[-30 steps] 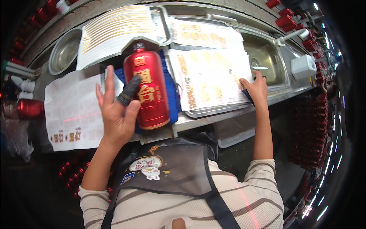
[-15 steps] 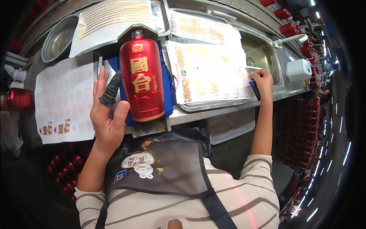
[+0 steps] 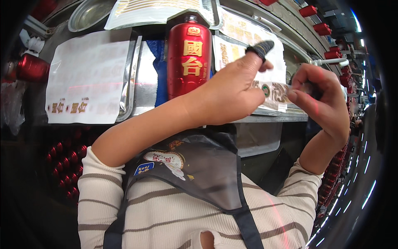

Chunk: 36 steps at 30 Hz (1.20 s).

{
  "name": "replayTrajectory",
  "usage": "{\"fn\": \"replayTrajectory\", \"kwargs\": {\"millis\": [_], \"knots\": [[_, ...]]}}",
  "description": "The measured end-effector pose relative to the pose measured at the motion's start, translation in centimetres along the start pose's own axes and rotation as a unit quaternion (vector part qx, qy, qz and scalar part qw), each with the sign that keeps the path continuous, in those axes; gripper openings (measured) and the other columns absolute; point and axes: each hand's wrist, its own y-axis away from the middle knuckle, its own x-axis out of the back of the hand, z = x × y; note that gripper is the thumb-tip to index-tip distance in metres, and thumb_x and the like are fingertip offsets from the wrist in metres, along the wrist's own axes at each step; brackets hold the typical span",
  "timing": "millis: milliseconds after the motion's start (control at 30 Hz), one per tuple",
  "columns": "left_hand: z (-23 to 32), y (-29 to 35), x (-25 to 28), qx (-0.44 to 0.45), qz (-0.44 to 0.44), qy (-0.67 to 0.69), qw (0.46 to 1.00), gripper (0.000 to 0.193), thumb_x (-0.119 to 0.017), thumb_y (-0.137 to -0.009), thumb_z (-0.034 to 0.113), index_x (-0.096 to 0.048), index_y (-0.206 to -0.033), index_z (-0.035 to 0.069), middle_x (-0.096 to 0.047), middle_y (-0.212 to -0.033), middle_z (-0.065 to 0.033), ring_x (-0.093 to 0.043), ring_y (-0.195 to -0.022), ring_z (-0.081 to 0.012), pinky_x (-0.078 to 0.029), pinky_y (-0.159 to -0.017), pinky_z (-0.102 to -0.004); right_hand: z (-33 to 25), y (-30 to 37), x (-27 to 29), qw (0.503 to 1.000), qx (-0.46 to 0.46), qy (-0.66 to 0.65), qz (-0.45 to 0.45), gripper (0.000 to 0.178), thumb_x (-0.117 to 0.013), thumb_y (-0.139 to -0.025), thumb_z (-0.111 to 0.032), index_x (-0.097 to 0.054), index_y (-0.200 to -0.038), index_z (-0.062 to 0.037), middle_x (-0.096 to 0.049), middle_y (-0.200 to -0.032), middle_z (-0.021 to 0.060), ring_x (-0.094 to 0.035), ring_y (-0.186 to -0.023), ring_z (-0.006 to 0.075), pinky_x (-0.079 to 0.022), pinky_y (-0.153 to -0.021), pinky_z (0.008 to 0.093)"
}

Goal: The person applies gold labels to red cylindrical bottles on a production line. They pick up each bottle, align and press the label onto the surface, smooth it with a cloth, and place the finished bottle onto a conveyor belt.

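Observation:
My right hand [image 3: 321, 97] is closed at the right, thumb and forefinger pinching the end of a pale decal strip [image 3: 280, 92] with gold-brown ornament and a round green emblem. Reaching across from the left, my left hand [image 3: 238, 89] is at the strip's other end. One of its fingers wears a black finger cot [image 3: 262, 49]; its fingers look stretched out, slightly blurred, the thumb apart from them. Whether it touches the strip is unclear. A glossy red bottle [image 3: 188, 62] with raised gold characters lies behind my left forearm on a blue cloth [image 3: 155, 79].
Stacked decal sheets [image 3: 232, 27] lie on trays behind my hands. Another white sheet [image 3: 89, 83] covers a tray at left, near a metal bowl [image 3: 89, 14]. A sink with a white faucet [image 3: 331, 62] is at right. Red bottles [image 3: 66, 162] stand below the counter.
My left hand has swung from beside the bottle across to the right, in front of it. My right hand has come up off the sheets' edge and now pinches the strip. The view has shifted.

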Motion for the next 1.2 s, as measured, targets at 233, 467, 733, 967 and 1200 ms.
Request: {"fn": "replayTrajectory", "kwargs": {"millis": [233,467,733,967,1200], "knots": [[4.1,9.1,4.9,0.115,0.044,-0.145,0.982,0.035,-0.069,-0.085,0.002,-0.062,-0.119,-0.002,-0.064,-0.08,-0.0062,-0.065,-0.068,-0.015,-0.052,-0.063,-0.0281,1.0,1.1,-4.6,0.992,-0.019,-0.123,0.02,0.022,-0.078,-0.073,-0.016,-0.06,-0.073,-0.0029,-0.057,-0.071,-0.0028,-0.048,-0.065,0.0031,-0.033,-0.059,0.0198],[2.6,11.6,9.3,0.205,0.242,0.057,0.947,0.04,-0.074,-0.086,-0.003,-0.061,-0.124,-0.003,-0.067,-0.091,-0.0038,-0.064,-0.081,-0.0086,-0.053,-0.078,-0.0247,4.0,-2.5,-14.8,0.937,-0.032,-0.343,0.063,0.012,-0.071,-0.088,-0.011,-0.061,-0.086,-0.0037,-0.057,-0.072,-0.005,-0.045,-0.059,-0.0001,-0.032,-0.052,0.0174],[0.6,10.5,9.5,0.214,0.254,0.04,0.942,0.02,-0.073,-0.087,-0.001,-0.064,-0.104,-0.002,-0.069,-0.089,-0.0051,-0.064,-0.08,-0.0081,-0.053,-0.073,-0.0241,5.2,-3.8,-14.9,0.912,-0.076,-0.399,0.051,0.009,-0.071,-0.089,-0.007,-0.062,-0.088,-0.0028,-0.058,-0.077,-0.0053,-0.047,-0.065,-0.0006,-0.036,-0.057,0.0172],[0.5,10.4,9.3,0.22,0.261,0.022,0.94,0.017,-0.072,-0.088,-0.001,-0.064,-0.102,-0.002,-0.069,-0.088,-0.005,-0.063,-0.079,-0.0076,-0.052,-0.073,-0.0234,5.4,-4.2,-15.7,0.92,-0.052,-0.38,0.075,0.01,-0.069,-0.088,-0.009,-0.06,-0.086,-0.0041,-0.055,-0.072,-0.0062,-0.043,-0.059,-0.0011,-0.031,-0.052,0.0176],[0.1,10.4,9.5,0.217,0.261,0.012,0.94,0.015,-0.072,-0.088,0.0,-0.063,-0.1,-0.002,-0.07,-0.088,-0.006,-0.065,-0.081,-0.0086,-0.053,-0.075,-0.0233,5.5,-4.4,-16.0,0.926,-0.04,-0.366,0.084,0.01,-0.067,-0.089,-0.009,-0.059,-0.085,-0.0045,-0.053,-0.069,-0.0065,-0.04,-0.054,-0.0011,-0.028,-0.048,0.0179]]}}
